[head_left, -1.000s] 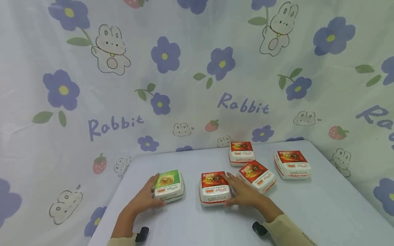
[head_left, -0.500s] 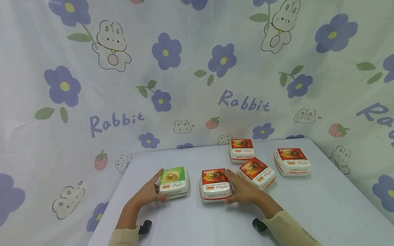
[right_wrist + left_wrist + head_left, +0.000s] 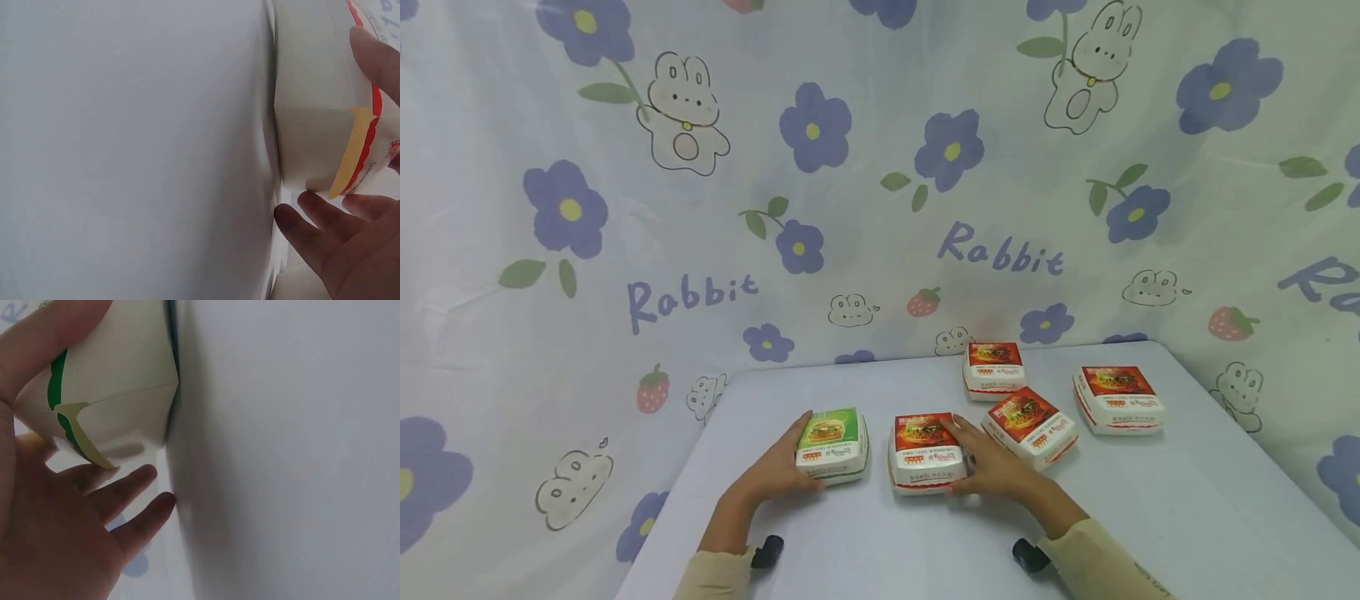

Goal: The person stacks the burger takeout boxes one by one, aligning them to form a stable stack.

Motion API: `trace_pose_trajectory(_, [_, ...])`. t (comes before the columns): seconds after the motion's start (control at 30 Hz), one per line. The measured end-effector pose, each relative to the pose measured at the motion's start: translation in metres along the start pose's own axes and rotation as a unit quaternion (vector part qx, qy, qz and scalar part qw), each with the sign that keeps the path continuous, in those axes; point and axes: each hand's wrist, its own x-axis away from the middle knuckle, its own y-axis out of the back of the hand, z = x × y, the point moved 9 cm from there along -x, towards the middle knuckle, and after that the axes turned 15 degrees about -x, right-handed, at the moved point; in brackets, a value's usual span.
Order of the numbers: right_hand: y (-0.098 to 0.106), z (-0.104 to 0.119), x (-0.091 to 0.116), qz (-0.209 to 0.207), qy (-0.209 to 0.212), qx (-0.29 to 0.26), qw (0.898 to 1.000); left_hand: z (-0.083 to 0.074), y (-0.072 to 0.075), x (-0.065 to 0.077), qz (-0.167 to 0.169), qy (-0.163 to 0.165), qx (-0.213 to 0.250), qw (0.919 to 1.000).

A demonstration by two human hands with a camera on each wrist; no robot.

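Observation:
A green-topped burger box (image 3: 832, 442) sits left of centre on the table in the head view. My left hand (image 3: 774, 471) holds it from its left side, thumb at the front and fingers around the far corner. In the left wrist view, the thumb lies against the white carton (image 3: 125, 362) and some fingertips stand off it. Just right of it is a red-topped burger box (image 3: 927, 454), a narrow gap between the two. My right hand (image 3: 996, 471) holds this red box by its right side; the right wrist view shows the thumb on the carton (image 3: 319, 69) and fingers behind it.
Behind my right hand a tilted red burger box (image 3: 1028, 427) lies close by. Another red burger box (image 3: 994, 372) stands at the table's back edge, and one more red burger box (image 3: 1118, 401) at the right. A patterned curtain (image 3: 880, 192) hangs behind the white table (image 3: 880, 550).
My left hand has moved the green box to the right, narrowing the gap to the red box. The right hand and its red box have stayed put. The head view has shifted slightly.

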Motion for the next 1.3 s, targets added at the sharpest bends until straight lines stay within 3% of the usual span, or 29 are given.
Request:
trace_pose_trajectory(0.23, [-0.002,0.004,0.001,0.001,0.008,-0.007,1.0,0.0,0.002,0.0,-0.022,0.022,-0.02,0.9993])
trace_pose_trajectory(0.47, [-0.002,0.004,0.002,-0.006,0.011,-0.026,1.0,-0.01,0.009,0.002,-0.039,0.016,-0.016,0.999])
trace_pose_trajectory(0.8, [-0.003,0.003,-0.001,-0.021,0.012,-0.046,0.999,-0.039,0.022,0.001,-0.071,-0.002,0.019,0.9973])
trace_pose_trajectory(1.3, [-0.006,0.004,0.0,-0.025,0.014,-0.058,0.998,-0.087,0.021,-0.002,-0.078,-0.038,0.033,0.9957])
